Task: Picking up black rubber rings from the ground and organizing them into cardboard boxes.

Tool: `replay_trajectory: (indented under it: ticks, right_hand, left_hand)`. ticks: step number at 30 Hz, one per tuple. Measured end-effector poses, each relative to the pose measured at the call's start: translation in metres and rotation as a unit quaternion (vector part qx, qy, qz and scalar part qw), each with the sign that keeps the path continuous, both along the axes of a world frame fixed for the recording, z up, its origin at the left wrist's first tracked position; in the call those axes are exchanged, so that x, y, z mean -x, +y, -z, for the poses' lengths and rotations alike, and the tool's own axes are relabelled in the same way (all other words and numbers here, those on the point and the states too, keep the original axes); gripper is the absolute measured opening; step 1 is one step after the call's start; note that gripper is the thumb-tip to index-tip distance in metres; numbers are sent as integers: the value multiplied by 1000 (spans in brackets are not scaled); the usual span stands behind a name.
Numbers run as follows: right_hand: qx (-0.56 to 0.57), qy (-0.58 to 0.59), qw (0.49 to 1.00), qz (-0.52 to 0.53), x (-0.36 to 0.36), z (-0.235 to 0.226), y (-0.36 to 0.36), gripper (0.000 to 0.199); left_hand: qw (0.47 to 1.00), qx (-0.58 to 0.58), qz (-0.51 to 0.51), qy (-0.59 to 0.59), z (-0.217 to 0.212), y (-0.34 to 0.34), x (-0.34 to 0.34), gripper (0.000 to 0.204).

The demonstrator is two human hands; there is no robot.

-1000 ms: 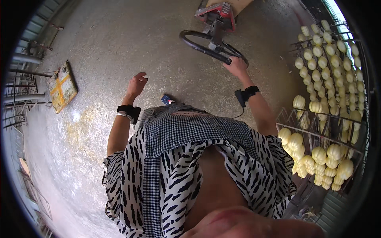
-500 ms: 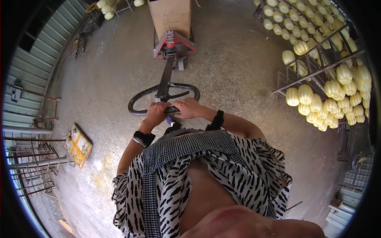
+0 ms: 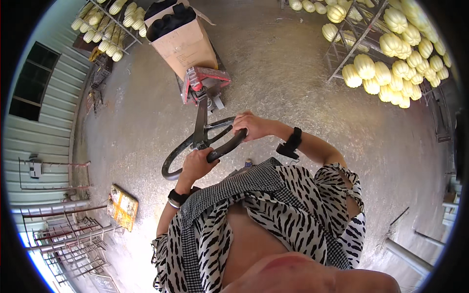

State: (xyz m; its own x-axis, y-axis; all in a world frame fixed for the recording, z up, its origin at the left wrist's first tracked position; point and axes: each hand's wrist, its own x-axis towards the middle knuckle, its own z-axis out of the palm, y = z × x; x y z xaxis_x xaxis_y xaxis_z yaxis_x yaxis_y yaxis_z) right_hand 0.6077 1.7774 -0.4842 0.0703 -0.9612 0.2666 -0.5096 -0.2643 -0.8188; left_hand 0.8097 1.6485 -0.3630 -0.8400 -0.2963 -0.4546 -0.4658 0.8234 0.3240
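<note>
Both hands grip the black loop handle (image 3: 205, 146) of a pallet jack, which stands just in front of the person's body over the concrete floor (image 3: 293, 78). The left hand (image 3: 197, 165) is wrapped tight around the near side of the loop, fingers curled under the bar; the right hand (image 3: 248, 126) is clenched over the loop's right end, knuckles up. Each wrist carries a black band. From the handle a dark tiller bar runs away from the person to the red pump head (image 3: 205, 83) of the jack, and right beyond that head sits an open cardboard box (image 3: 183, 44) with dark contents showing at the top. Wire racks of pale yellow ribbed gourds (image 3: 391, 53) stand well to the right of the handle, and another rack of them (image 3: 105, 22) is beyond the box on its left. A flat yellow package (image 3: 123, 207) lies on the floor to the left of the handle, near metal frames
</note>
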Motion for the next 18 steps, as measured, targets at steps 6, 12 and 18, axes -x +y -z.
replay_trajectory:
  ticks: [6, 12, 18]
  right_hand:
    - [-71, 37, 996, -32, 6, 4, 13, 27]
    - [-63, 63, 996, 11, -3, 11, 8, 57]
    - [-328, -76, 940, 53, 18, 81, 13, 58]
  left_hand:
    - [999, 46, 29, 2, 9, -2, 8, 26]
    - [994, 106, 15, -17, 18, -16, -5, 22]
    - [992, 106, -16, -59, 8, -55, -54, 24]
